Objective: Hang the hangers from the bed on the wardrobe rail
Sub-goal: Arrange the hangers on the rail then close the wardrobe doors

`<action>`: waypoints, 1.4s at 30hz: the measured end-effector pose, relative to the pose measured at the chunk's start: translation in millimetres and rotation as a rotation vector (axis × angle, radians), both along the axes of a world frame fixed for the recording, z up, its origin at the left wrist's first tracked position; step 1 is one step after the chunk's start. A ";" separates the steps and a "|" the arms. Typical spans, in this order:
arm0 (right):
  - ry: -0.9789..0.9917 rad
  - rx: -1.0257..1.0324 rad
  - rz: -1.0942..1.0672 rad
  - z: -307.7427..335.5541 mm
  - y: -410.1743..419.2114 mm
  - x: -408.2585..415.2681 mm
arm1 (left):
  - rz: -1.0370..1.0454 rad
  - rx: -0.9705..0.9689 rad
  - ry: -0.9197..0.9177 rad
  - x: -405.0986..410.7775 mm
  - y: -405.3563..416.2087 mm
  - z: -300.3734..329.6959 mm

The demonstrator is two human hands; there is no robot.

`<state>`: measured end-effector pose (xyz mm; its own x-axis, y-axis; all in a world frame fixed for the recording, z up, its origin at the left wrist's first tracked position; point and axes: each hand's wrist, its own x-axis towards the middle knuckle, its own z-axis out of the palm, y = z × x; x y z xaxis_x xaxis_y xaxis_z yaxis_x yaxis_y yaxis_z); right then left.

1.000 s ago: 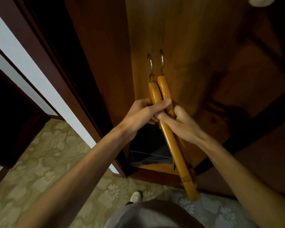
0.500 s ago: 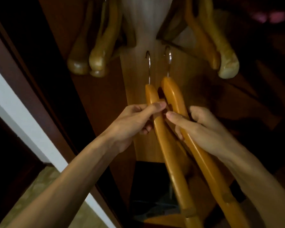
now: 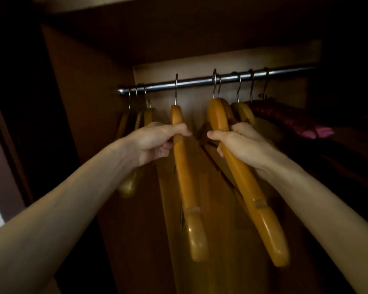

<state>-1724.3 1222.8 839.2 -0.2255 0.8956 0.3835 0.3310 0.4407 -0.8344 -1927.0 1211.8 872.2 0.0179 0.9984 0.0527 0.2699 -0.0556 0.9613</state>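
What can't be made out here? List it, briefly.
- Head view: whether the hooks of the left hand's hanger and the right hand's hanger sit over the rail or just in front; motion blur.
- Left hand fingertips: behind the hanger.
- Dark red garment: shadowed, kind unclear.

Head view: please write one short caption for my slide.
Left hand and right hand each lift a wooden hanger toward the wardrobe rail.
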 end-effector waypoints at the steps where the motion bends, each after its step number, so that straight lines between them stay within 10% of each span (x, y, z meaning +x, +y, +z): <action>1: 0.019 -0.008 -0.006 7.4 9.7 -2.6 | -0.006 -0.007 0.001 -3.9 9.6 8.7; 42: -0.131 0.044 -0.246 11.5 128.2 -65.3 | 0.188 0.087 0.231 -24.8 134.6 9.3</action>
<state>-1789.6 1351.0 850.7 -0.0533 0.9129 0.4048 0.5366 0.3680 -0.7594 -1951.7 1346.4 881.6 -0.1453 0.9772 0.1546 0.4943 -0.0637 0.8670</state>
